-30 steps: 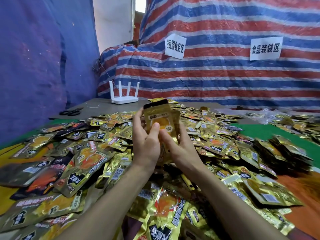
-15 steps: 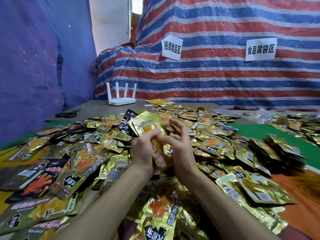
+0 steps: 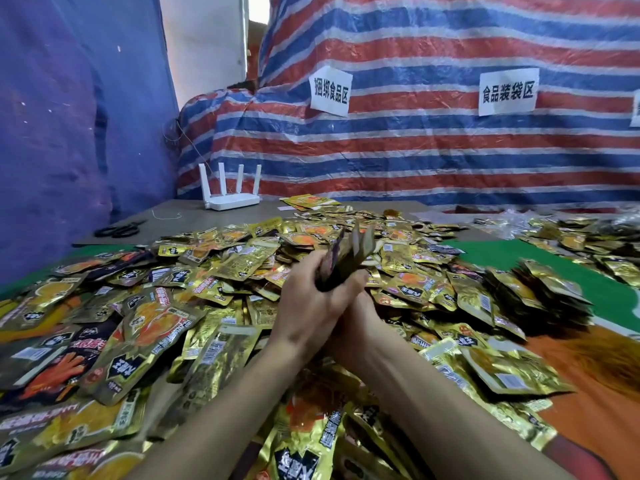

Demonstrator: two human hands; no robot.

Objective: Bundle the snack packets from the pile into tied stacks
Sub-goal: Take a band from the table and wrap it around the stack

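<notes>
Two hands met over the middle of the heap. Left hand [image 3: 308, 306] gripped a small stack of packets [image 3: 349, 254], thumb on the near face and fingers [image 3: 351, 278] curled round its lower end. The stack stood edge-on and tilted away to the right, raised just above the pile; motion-blurred, count unreadable. Right hand [image 3: 365, 320] lay beneath and against the left one, palm side up. Its fingers were hidden behind the left hand and the stack, so I could not tell whether they held anything.

Loose pile of snack packets [image 3: 207, 271]: gold foil with orange and black print, spread over most of the counter [image 3: 194, 220] and right up to the forearms. On the right, beside a green cloth [image 3: 502, 251], a fanned row of packets [image 3: 540, 299] lay on edge. More packets [image 3: 588, 237] lay further off at the far right.

Far left of the counter: black scissors [image 3: 117, 230], a loop of pale string [image 3: 166, 215] near them, and a white router [image 3: 232, 195] with four upright antennas. Behind, a red, white and blue striped tarp [image 3: 450, 150] carried two paper signs [image 3: 330, 91] with Chinese lettering. A blue tarp [image 3: 69, 133] hung at left.
</notes>
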